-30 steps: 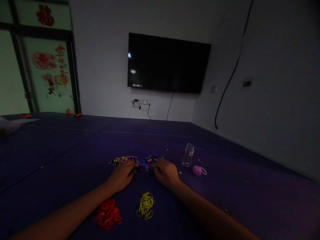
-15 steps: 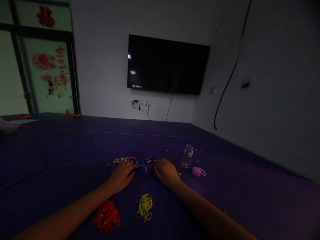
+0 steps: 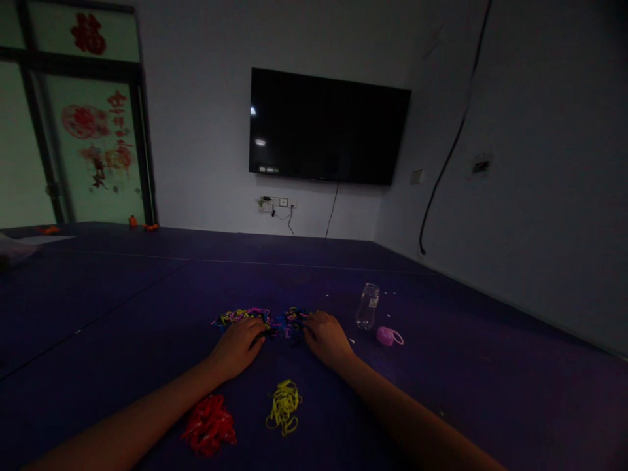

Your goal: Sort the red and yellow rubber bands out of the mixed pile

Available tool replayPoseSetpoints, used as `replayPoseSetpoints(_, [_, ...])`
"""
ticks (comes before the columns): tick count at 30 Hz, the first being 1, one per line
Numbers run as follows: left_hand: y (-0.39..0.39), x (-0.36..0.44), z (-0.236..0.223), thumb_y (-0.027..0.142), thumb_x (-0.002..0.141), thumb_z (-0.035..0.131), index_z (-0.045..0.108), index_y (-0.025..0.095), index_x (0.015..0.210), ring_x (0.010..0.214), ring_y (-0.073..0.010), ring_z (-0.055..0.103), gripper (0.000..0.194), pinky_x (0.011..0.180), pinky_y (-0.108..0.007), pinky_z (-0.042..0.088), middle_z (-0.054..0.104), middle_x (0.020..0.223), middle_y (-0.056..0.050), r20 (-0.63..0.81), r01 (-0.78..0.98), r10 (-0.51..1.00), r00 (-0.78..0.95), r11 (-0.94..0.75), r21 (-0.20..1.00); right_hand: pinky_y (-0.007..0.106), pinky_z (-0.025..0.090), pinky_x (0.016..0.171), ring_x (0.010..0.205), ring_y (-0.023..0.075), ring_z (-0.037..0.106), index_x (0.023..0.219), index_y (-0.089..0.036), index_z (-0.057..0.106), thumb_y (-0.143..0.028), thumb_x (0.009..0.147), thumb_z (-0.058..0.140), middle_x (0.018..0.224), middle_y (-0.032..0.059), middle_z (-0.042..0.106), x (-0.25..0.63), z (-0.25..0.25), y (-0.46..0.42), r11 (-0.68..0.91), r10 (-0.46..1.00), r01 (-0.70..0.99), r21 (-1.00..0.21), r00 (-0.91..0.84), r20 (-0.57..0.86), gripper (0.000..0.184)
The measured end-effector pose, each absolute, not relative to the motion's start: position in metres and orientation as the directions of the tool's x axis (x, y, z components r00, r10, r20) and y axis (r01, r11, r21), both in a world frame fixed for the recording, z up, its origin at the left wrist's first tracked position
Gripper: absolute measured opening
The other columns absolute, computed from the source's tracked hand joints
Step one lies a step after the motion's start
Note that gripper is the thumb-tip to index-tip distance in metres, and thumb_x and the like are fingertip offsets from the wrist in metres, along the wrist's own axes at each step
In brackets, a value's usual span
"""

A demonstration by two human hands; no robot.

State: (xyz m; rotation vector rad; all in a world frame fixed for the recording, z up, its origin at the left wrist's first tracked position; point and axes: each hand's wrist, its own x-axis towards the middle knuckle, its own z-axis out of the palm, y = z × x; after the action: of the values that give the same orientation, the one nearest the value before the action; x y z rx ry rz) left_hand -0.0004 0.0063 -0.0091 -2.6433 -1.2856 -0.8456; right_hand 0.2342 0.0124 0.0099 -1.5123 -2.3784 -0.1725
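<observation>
A mixed heap of coloured rubber bands (image 3: 245, 315) lies spread on the dark purple surface. On its near left part rests my left hand (image 3: 241, 347), fingers stretched over the bands and thumb apart. My right hand (image 3: 328, 337) lies at the heap's right end, its fingertips touching dark and blue bands, with thumb and fingers apart. No band shows clearly gripped in either hand, though the undersides are hidden. Closer to me are a pile of red rubber bands (image 3: 210, 425), beside my left forearm, and a smaller pile of yellow rubber bands (image 3: 284, 407) between the forearms.
Right of my right hand stands a clear bottle (image 3: 367, 307) without its lid. A pink lid with a loop (image 3: 387, 336) lies beside it. Small white bits are scattered nearby. Orange objects (image 3: 150, 227) sit at the far left edge, and a television (image 3: 328, 127) hangs on the wall.
</observation>
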Motion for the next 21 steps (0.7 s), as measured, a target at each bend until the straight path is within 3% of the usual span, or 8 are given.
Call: replayPoseSetpoints(21, [0.0077, -0.0008, -0.0087, 0.016, 0.085, 0.046, 0.062, 0.019, 0.102, 0.103, -0.0227, 0.057, 0.023, 0.093, -0.039, 0.042, 0.065, 0.106, -0.007, 0.497, 0.75, 0.707, 0.502, -0.643, 0.156, 0.031, 0.036, 0.087, 0.103, 0.0218, 0.054, 0.101, -0.019, 0.065, -0.024, 0.09, 0.041, 0.103, 0.0087, 0.066, 0.2342, 0.0091, 0.013, 0.431, 0.859, 0.9, -0.062, -0.389, 0.332, 0.027])
